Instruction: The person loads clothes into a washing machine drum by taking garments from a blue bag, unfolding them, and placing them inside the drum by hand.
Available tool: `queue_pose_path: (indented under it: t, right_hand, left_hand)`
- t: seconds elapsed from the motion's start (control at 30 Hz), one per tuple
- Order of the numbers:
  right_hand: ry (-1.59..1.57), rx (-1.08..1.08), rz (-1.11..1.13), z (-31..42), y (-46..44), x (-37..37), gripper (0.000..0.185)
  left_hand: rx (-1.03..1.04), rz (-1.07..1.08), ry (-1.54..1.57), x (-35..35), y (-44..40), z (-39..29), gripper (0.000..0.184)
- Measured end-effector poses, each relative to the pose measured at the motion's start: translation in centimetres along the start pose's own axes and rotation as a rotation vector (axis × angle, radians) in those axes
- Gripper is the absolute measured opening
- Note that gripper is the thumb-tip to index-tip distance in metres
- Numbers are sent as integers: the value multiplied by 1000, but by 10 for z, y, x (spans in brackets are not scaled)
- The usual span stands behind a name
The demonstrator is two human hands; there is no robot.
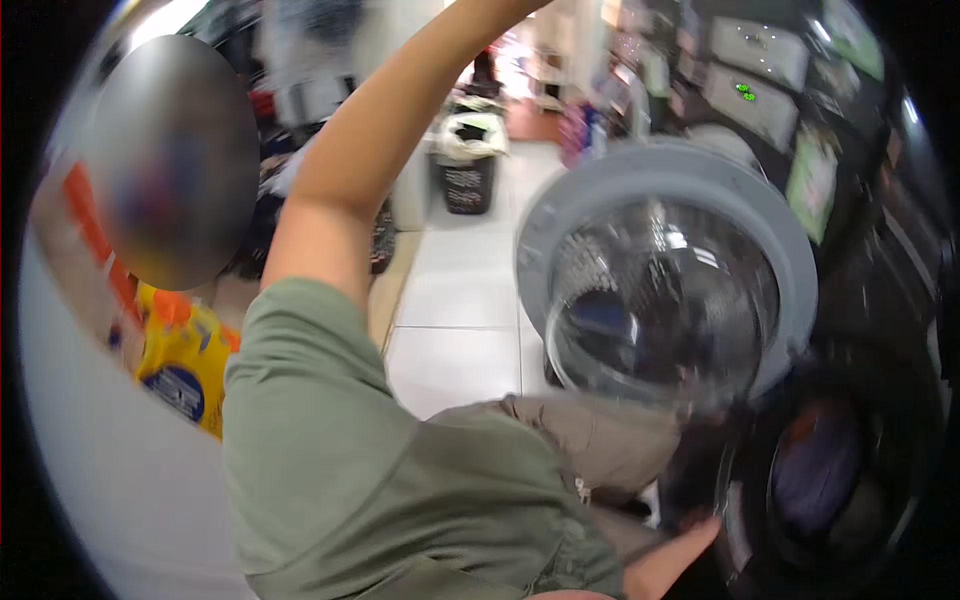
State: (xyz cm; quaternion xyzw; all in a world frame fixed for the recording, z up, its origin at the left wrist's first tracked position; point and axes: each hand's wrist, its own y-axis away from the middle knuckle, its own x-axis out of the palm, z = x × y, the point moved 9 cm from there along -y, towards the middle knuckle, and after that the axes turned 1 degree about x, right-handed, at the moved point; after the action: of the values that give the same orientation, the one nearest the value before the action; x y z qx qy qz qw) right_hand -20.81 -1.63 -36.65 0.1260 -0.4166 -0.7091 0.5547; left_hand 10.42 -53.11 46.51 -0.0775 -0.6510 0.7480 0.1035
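Low at the right, the right hand (706,526) reaches to the near edge of a black washing machine (735,455), beside its round opening. Blur and shadow cover the fingers, so I cannot tell whether that grip is spread, pressed together or pinching something. Inside the opening lies purplish cloth (815,470), with a reddish patch near its top. The machine's round door (545,225) stands swung open ahead of the person's legs, its wide grey ring framing a clear, bulging glass bowl (660,300) that catches bright reflections.

The left arm (340,190) rises from a green sleeve (320,360) and bends up past the top edge; the left hand is out of view, so I cannot tell how its grip stands. At the far left, near that sleeve, sits a yellow package (190,345) with a dark blue label and orange parts. Past the arm, on white floor tiles (450,290), a dark openwork bin (467,185) stands upright, a pale liner (465,148) folded over its rim.
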Motion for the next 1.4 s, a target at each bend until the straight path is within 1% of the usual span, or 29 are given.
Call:
queue_pose_path:
  t: [0.07,0.1,0.13,0.17,0.2,0.3,0.33,0.37,0.4,0.43,0.47,0.5,0.57,0.63,0.7,0.77,0.8,0.83,0.87,0.9,0.97,1.03,1.1,1.17,1.23,1.3,1.33,1.37,1.4]
  right_hand:
    - [-169,-204,-32,4,40,20,38]
    - [-280,-181,-22,1,24,17,43]
    - [-239,-155,9,6,52,30,48]
    - [-236,-205,-11,15,80,38,51]
    - [-211,-220,5,19,79,38,52]
    - [-299,-370,-74,45,150,43,42]
    - [-408,-495,-33,52,163,38,35]
    - [-377,-612,-148,64,194,29,29]
    - [-322,-650,-246,67,215,16,25]
    - [-413,-739,-330,65,254,6,21]
    - [-596,-914,-340,70,283,-14,12]
    - [-693,-1005,-393,60,319,-33,13]
    - [-734,-1092,-620,23,373,-91,13]
    - [-601,-1129,-1045,-35,385,-172,17]
    - [187,-638,-1463,-76,383,-220,26]
    - [752,-85,-1272,-138,330,-242,37]
    - [864,246,-1023,-162,320,-217,45]
    - [729,282,-854,-221,279,-214,44]
    - [667,357,-675,-271,249,-200,43]
    - [641,415,-542,-302,236,-187,43]
    - [616,455,-358,-335,234,-174,42]
    - [536,423,-340,-335,244,-196,41]
    - [454,286,-696,-299,256,-243,40]
    - [596,165,-1175,-233,289,-262,41]
    - [687,175,-1138,-186,280,-252,43]
    - [776,176,-1105,-165,260,-246,45]
    - [765,217,-981,-172,240,-242,46]
    - [751,261,-852,-186,221,-237,48]
    - [778,265,-873,-196,209,-238,43]
  left_hand:
    - [114,175,275,46,72,-61,25]
    - [140,294,387,65,115,-96,25]
    - [330,326,504,72,149,-153,24]
    - [489,578,429,89,188,-193,26]
    - [549,601,717,104,220,-215,41]
    - [-473,684,1422,181,299,-249,41]
    - [-446,796,1495,199,321,-278,42]
    - [-414,902,1558,214,341,-305,42]
    - [-469,1003,1626,225,364,-329,39]
    - [-505,1084,1670,229,385,-348,36]
    - [-640,1169,1733,239,404,-374,33]
    - [-768,1256,1815,246,423,-394,32]
    - [-773,1375,1897,249,457,-446,29]
    - [-611,1453,1968,242,477,-503,26]
    - [-487,1560,2106,236,485,-564,21]
    - [-200,1668,2196,202,498,-629,20]
    - [-140,1765,2266,180,524,-665,20]
    - [-76,1861,2333,162,555,-689,21]
    - [694,1782,1995,139,587,-692,25]
    - [1341,1559,1565,127,633,-695,29]
    - [1900,1484,886,162,720,-665,37]
    - [2007,1502,816,194,737,-636,38]
    - [2188,1505,642,216,751,-600,40]
    - [2109,1569,770,210,749,-593,41]
    - [2018,1619,890,202,748,-588,43]
    - [1910,1324,1110,178,738,-595,46]
    - [1787,1277,1149,177,730,-600,50]
    - [1789,1276,1145,177,722,-604,50]
    - [1650,1473,1146,190,709,-615,53]
